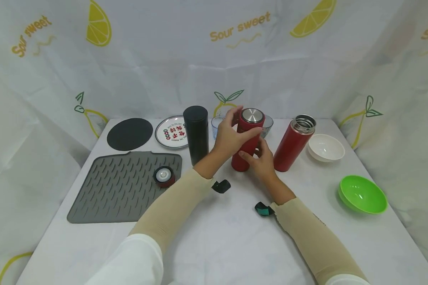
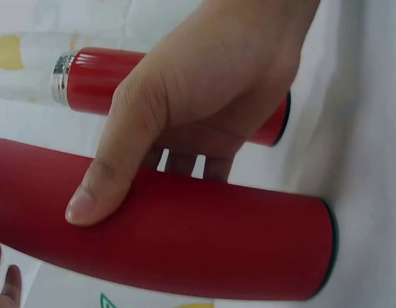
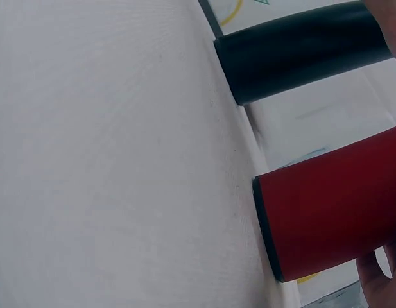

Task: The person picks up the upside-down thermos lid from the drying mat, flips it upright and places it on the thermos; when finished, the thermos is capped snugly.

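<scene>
A red thermos [image 1: 250, 145] with a steel-topped lid [image 1: 253, 115] stands upright on the table between my hands. High on it, my left hand [image 1: 232, 137] grips round the upper part, thumb across the front. Lower down, my right hand [image 1: 263, 161] holds the body from the right side. The left wrist view shows the right thumb [image 2: 98, 192] lying along the thermos [image 2: 230, 244], other fingers partly hidden behind it. To the right is a second red thermos [image 1: 289, 148] with its mouth uncovered. A dark red lid [image 1: 164, 176] lies on the grey mat at left.
A black thermos [image 1: 197, 134] stands just left of my left hand. Two glasses [image 1: 267, 126] are partly hidden behind the held thermos. Around lie a grey mat [image 1: 110, 194], black disc [image 1: 130, 134], printed plate [image 1: 172, 143], white bowl [image 1: 326, 148] and green bowl [image 1: 363, 194].
</scene>
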Motion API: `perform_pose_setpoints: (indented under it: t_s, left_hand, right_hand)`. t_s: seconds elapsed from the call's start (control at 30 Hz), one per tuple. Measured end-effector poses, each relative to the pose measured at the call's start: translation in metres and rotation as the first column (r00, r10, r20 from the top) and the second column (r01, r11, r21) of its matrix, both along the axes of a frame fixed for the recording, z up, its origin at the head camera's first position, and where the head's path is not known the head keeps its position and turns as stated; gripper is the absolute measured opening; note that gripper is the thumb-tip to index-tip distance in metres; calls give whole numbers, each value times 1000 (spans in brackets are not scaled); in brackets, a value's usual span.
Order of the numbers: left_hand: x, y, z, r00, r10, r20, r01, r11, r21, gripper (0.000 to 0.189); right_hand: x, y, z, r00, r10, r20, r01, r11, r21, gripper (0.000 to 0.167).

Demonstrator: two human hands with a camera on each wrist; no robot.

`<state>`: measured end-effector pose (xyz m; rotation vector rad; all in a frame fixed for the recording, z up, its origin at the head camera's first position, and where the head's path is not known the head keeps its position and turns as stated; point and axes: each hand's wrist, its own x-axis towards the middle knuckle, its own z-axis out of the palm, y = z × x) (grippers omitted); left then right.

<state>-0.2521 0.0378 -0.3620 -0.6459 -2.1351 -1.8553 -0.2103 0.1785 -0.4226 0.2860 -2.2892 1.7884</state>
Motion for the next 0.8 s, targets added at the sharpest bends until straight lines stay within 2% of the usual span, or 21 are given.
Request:
perform_pose_setpoints:
  t_s: [0.1, 0.13, 0.2, 0.3, 0.43, 0.5, 0.6, 0.67, 0.73, 0.8]
  left_hand:
    - [5, -8, -6, 989, 67, -129, -63, 997, 35, 63]
    - [6, -10, -8, 985, 69, -161, -62, 997, 46, 59]
    - [7, -13, -10, 984, 47, -172, -38, 998, 57, 57]
    - [7, -12, -8, 992, -7, -122, 16, 997, 76, 61]
    - [1, 0, -1, 998, -68, -3, 68, 996, 64, 75]
    - [-1, 6, 3, 996, -75, 49, 73, 997, 34, 80]
    - [0, 8, 4, 997, -42, 72, 44, 999, -21, 83]
    - [2, 3, 1, 999, 10, 38, -10, 1000, 0, 79]
    - [4, -4, -4, 998, 56, -35, -54, 998, 39, 69]
    - [6, -10, -10, 988, 95, -123, -87, 994, 70, 55]
  right_hand:
    - [-9, 4, -13, 1000, -13, 15, 13, 1000, -9, 72]
    - [-12, 6, -18, 1000, -17, 19, 17, 1000, -9, 73]
    - [-14, 7, -21, 1000, -23, 17, 23, 1000, -3, 73]
    - [-14, 7, -24, 1000, -18, 10, 18, 1000, 1, 74]
    - [-14, 6, -25, 1000, -11, 2, 11, 1000, -4, 73]
    - [-14, 5, -25, 1000, -12, 2, 12, 1000, -3, 73]
    - [-12, 4, -22, 1000, -14, 14, 14, 1000, -4, 73]
    - [-10, 3, -19, 999, -15, 28, 15, 1000, -6, 73]
    - [-6, 2, -13, 1000, -12, 27, 12, 1000, -5, 72]
    - [-2, 0, -5, 1000, -12, 20, 12, 1000, -3, 71]
